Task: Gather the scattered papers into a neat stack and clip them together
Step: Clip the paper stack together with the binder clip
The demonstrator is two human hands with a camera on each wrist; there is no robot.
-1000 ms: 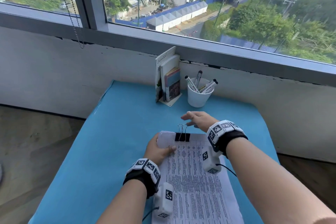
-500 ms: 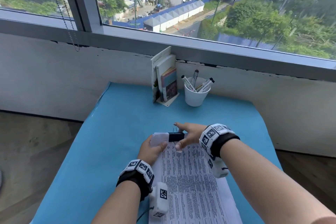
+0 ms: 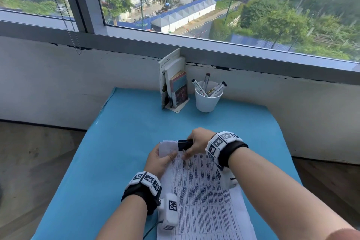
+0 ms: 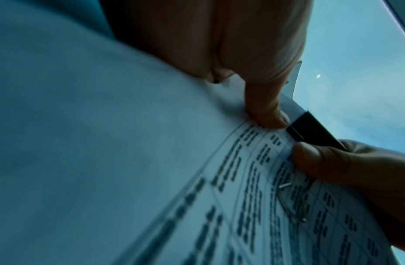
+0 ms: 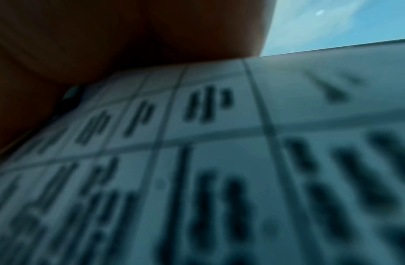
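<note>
The right hand [image 3: 196,143] pinches the black clip [image 3: 185,145] lying along the far edge of the papers [image 3: 202,197], while the left hand [image 3: 157,161] grips the corner just beside it.

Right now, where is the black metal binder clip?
In the head view, the black metal binder clip sits on the paper stack's far edge, between both hands.

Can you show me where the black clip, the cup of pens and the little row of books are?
black clip [image 3: 185,144]: head view, on its black body at the papers' top edge.
cup of pens [image 3: 206,102]: head view, on the white cup's outer wall.
row of books [image 3: 178,91]: head view, on the front book's cover.
</note>
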